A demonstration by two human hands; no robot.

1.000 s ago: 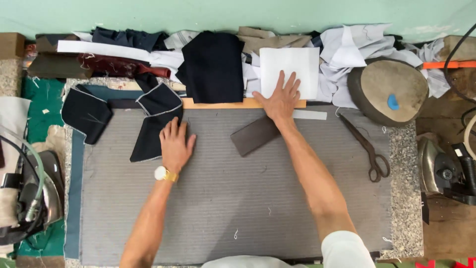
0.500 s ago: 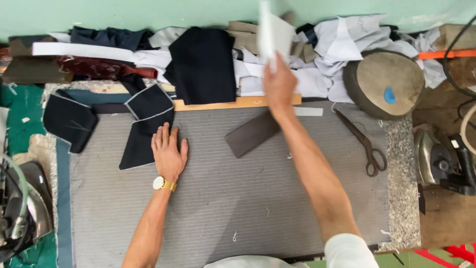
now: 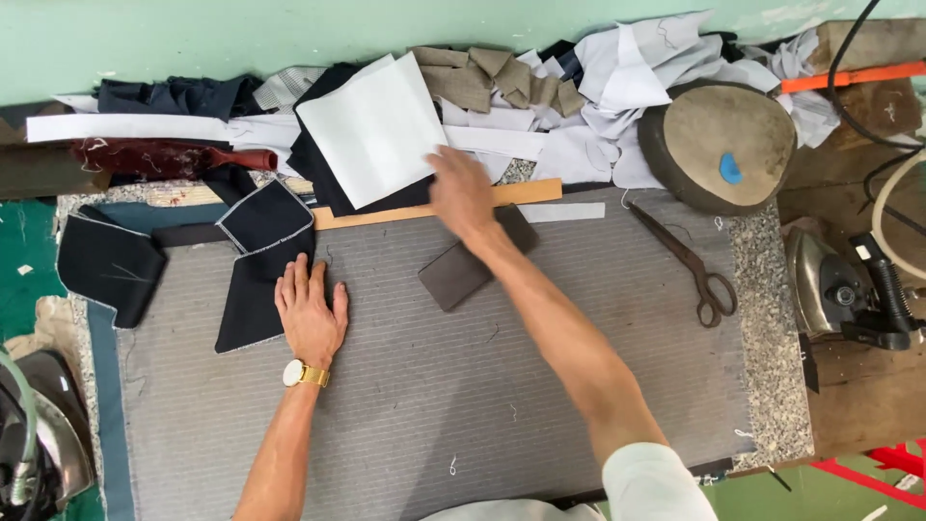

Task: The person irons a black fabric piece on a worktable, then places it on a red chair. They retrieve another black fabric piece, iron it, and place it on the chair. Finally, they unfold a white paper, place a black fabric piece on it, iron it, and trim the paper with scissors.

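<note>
- I am leaning over the desk (image 3: 434, 405), which is carrying a grey striped cloth as its cover.
- My right hand (image 3: 463, 193) is reaching to the far edge, at the white sheet (image 3: 371, 130) that is lying tilted on a black cloth (image 3: 323, 178); the sheet is not lifted clear, so moving it is only beginning.
- The hand is blurring; its fingers seem loosely together at the sheet's right edge, but I cannot tell whether they are pinching it or only touching.
- My left hand (image 3: 311, 314) is lying flat, fingers spread a little, pressing on the cover and on the edge of a dark piece (image 3: 260, 260) with pale stitched borders.
- A dark pad (image 3: 463, 270) is sitting just under my right wrist, beside the wooden ruler (image 3: 526, 193).
- Scissors (image 3: 690, 265) are lying untouched, well apart to the right, near a round wooden block (image 3: 719, 145).
</note>
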